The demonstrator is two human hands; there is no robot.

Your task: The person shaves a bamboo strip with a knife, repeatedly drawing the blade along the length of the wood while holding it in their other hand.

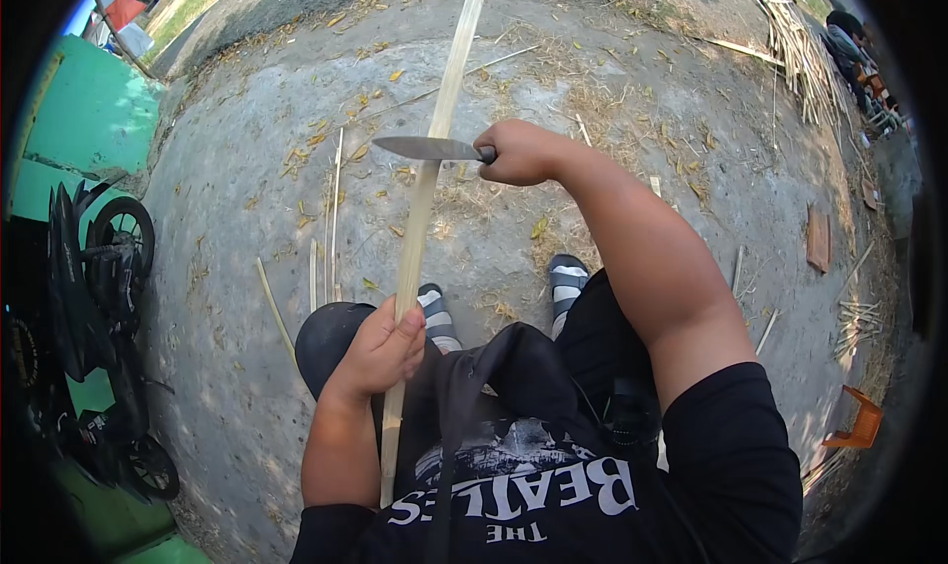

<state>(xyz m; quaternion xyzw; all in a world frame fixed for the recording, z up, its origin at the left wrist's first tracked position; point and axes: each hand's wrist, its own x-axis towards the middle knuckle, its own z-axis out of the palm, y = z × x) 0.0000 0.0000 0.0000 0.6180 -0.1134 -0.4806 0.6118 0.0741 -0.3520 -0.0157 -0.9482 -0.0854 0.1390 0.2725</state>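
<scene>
While the right hand (523,153) clenches its fingers around the handle of the knife (423,148), the blade crosses the long pale strip (416,228), and the left hand (380,349) has its fingers wrapped tight on that strip lower down, beside the left knee (331,347)! Danger here, I reckon: nothing visible braces the far end, so it could twist, and a blade skidding off rough grain might run straight down towards that bare left thumb (410,322).

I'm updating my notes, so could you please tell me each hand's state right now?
Left hand: closed, holding the pale flat strip.
Right hand: closed, holding the knife by its handle.
</scene>
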